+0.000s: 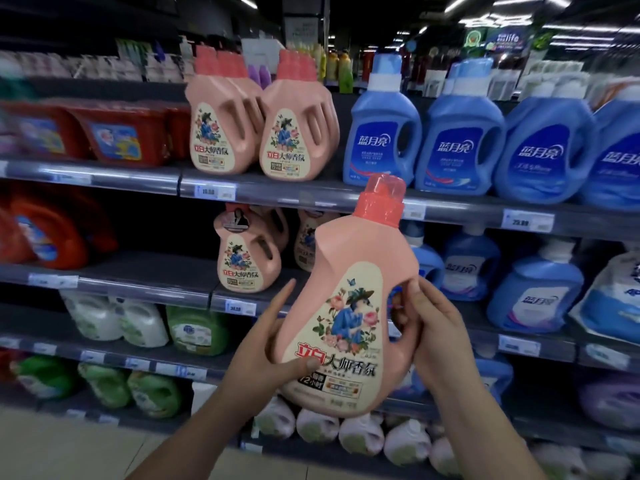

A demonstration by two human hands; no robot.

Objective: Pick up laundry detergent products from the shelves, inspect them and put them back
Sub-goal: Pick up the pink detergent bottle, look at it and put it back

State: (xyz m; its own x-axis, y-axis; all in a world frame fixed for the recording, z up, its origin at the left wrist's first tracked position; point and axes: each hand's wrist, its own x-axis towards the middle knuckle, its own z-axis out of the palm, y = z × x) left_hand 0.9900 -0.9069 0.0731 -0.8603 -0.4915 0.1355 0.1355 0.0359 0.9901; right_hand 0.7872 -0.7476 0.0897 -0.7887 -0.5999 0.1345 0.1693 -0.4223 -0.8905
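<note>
so we've got the pink detergent bottle (349,306) up in front of the shelves (277,192), label facing us, top leaning right. left hand (266,348) grips its lower side, thumb on the label; right hand (434,336) fingers (415,291) curl round its other side

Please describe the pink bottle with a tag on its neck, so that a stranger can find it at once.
Find the upper pink bottles beside the blue bottles. On the shelf directly below stands the tagged bottle, left of the held bottle. Only it has a dark tag on its neck.
</note>
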